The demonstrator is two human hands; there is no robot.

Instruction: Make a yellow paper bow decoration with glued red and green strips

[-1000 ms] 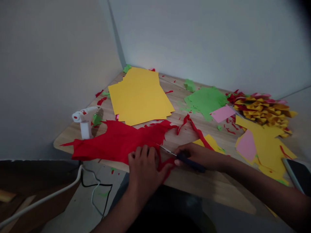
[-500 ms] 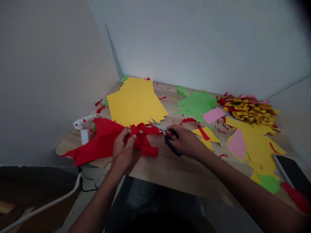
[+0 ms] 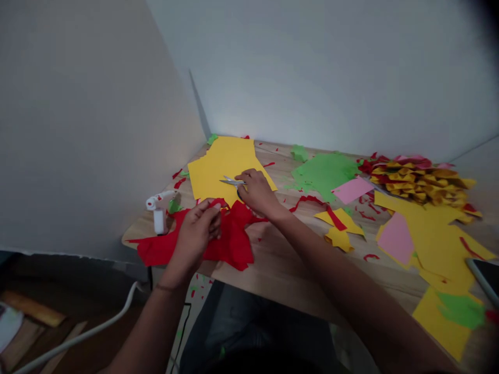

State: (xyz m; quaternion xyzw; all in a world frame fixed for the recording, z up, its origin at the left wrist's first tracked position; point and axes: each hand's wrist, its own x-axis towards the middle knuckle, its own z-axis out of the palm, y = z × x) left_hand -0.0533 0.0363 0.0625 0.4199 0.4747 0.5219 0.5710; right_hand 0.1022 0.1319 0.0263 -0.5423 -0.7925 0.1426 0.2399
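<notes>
Scissors (image 3: 233, 182), dark-handled, blades parted; held by right hand (image 3: 256, 192), fingers curled at the handles, over yellow paper stack (image 3: 222, 163) towards the table's far left corner. Red sheet material (image 3: 234, 236), ragged, along the near edge, left part; left hand (image 3: 198, 227) above, thumb and forefinger pinching a red portion. White glue gun (image 3: 159, 220), upright at the near left corner, crowding the red material; green scrap (image 3: 174, 203) beside it. Green paper (image 3: 326, 172), far edge, pink piece (image 3: 353, 190) adjoining. Folded yellow pieces (image 3: 421, 182), heaped, far right. Yellow offcuts (image 3: 436, 239), right side, under pink offcut (image 3: 396, 239). Phone (image 3: 486, 275), right, partly out of view.
</notes>
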